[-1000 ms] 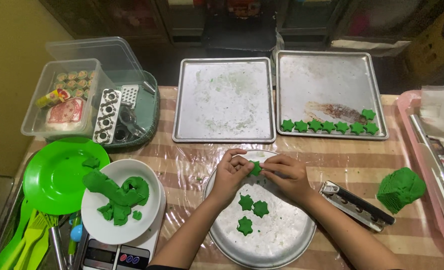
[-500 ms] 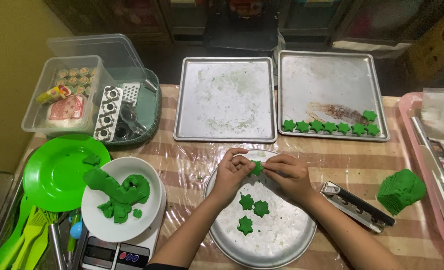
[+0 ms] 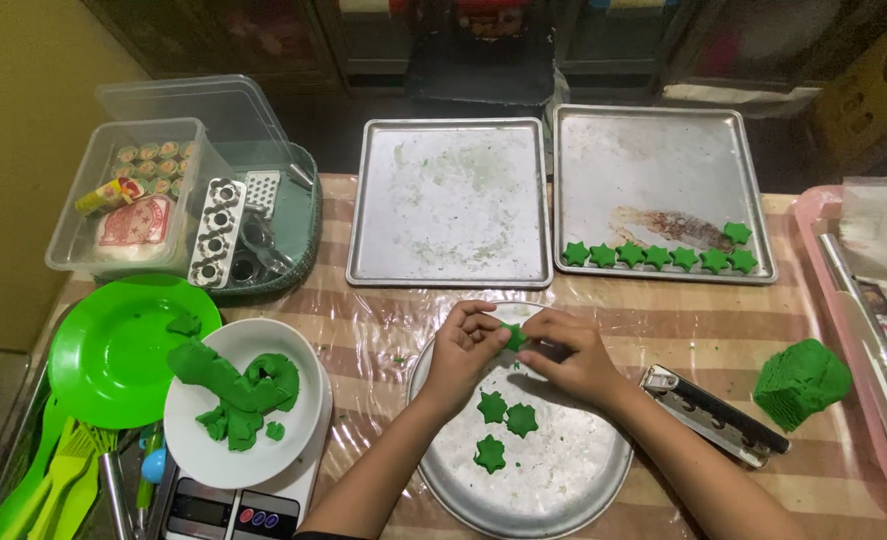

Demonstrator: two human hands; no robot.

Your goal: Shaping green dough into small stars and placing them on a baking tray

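**K:** Dough piece status?

**R:** Green, small, pinched between both hands. Left hand had fingertips closed on its left side, right hand closed on its right. Held just above the round metal tray, near its far rim.

**K:** Around the grip?

**R:** Three green star cutouts lay on the tray just below the grip. Metal cutter tool sat right of the right wrist. Dough lump farther right. White plate with dough scraps was left of the left forearm.
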